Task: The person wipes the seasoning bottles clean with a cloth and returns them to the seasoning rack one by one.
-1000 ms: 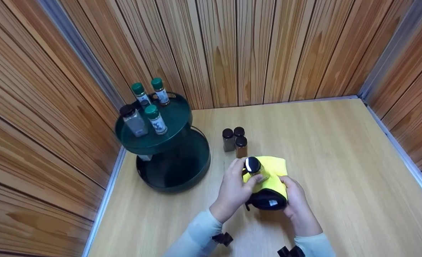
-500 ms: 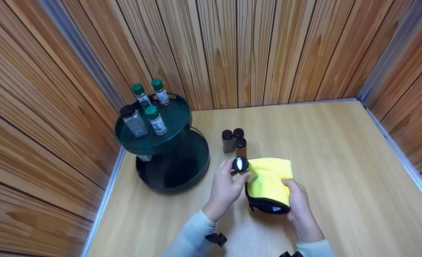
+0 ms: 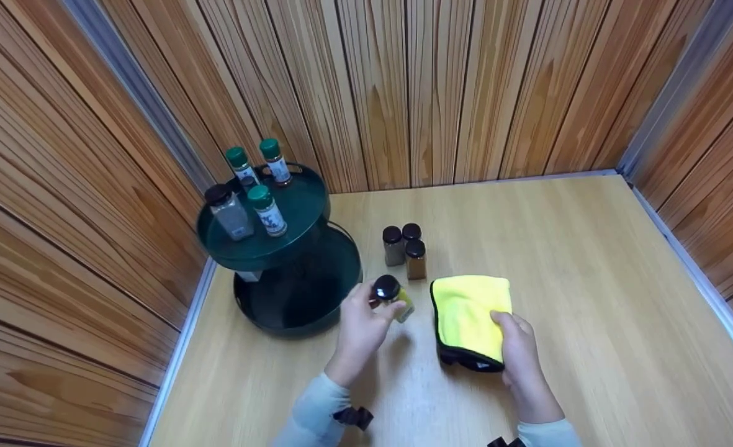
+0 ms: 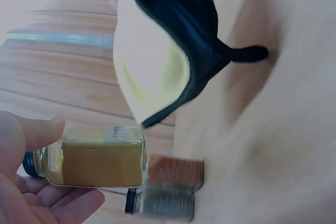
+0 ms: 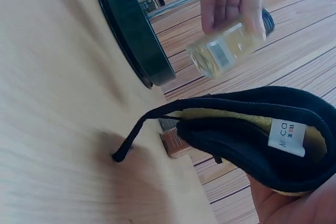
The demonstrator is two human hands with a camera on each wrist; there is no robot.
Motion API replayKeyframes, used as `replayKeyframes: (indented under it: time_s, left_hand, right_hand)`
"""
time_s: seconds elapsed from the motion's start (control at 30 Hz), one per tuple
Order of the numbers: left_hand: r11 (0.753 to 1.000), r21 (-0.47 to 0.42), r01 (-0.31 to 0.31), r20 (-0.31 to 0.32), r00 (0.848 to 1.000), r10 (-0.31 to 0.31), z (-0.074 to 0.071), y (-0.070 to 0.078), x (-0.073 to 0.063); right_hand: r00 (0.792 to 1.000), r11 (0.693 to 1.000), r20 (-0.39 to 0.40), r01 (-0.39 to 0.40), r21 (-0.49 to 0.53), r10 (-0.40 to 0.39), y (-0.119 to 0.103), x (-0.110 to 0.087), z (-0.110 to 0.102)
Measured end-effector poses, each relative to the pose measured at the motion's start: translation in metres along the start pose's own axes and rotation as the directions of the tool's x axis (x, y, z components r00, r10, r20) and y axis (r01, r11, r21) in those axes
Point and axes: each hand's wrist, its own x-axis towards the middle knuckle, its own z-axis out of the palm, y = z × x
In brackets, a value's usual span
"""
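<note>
At the centre of the head view, a clear glass jar (image 3: 406, 305) of yellowish-brown contents, with flat sides and a glossy black cap, is held tilted above the table by the left hand (image 3: 360, 332), its thumb and fingers clamped on opposite sides near the cap. Just right of centre, a folded yellow cloth (image 3: 475, 316), soft and plush-looking, is gripped at its right side by the right hand (image 3: 518, 354), thumb on top and fingers beneath. The cloth is bordered by black binding, from which a white tag (image 5: 287, 136) and a narrow loop (image 4: 249, 54) are seen projecting in the wrist views. Above the jar, three dark-capped jars (image 3: 415, 264) are stood upright in a tight cluster. At left, a round, two-tier dark green stand (image 3: 301, 202) with raised rims is topped by green-capped bottles (image 3: 272, 218) and a larger dark-capped jar (image 3: 232, 218). A strip of table is left between cloth and held jar. To the right, smooth pale wood-grain table (image 3: 596, 279) is extended to metal edging (image 3: 695, 273), beyond which grooved wood-look panels (image 3: 434, 93) are raised.
</note>
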Motion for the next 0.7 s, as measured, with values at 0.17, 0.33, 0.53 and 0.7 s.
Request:
replayKeyframes:
  time_s: [0.17,0.33,0.53,0.7]
  left_hand:
    - [0.998,0.064,-0.022,-0.066,0.998,0.026,-0.028,-0.014,0.009]
    - [0.995,0.075,0.063,-0.109,0.992,-0.055,-0.056,-0.025,0.015]
    - [0.989,0.11,0.097,-0.131,0.988,-0.083,-0.088,-0.038,0.016]
    - [0.975,0.17,0.142,-0.15,0.982,-0.117,-0.114,-0.053,0.016]
  right_hand:
    - [1.0,0.999,-0.017,0.015,-0.045,-0.016,-0.002,0.0,-0.005]
    - [1.0,0.998,-0.028,0.011,-0.059,-0.012,-0.002,0.0,-0.01]
    - [0.999,0.997,-0.027,0.023,-0.068,-0.025,-0.004,-0.001,-0.011]
    - [0.999,0.997,-0.032,0.033,-0.073,-0.035,-0.005,-0.001,-0.01]
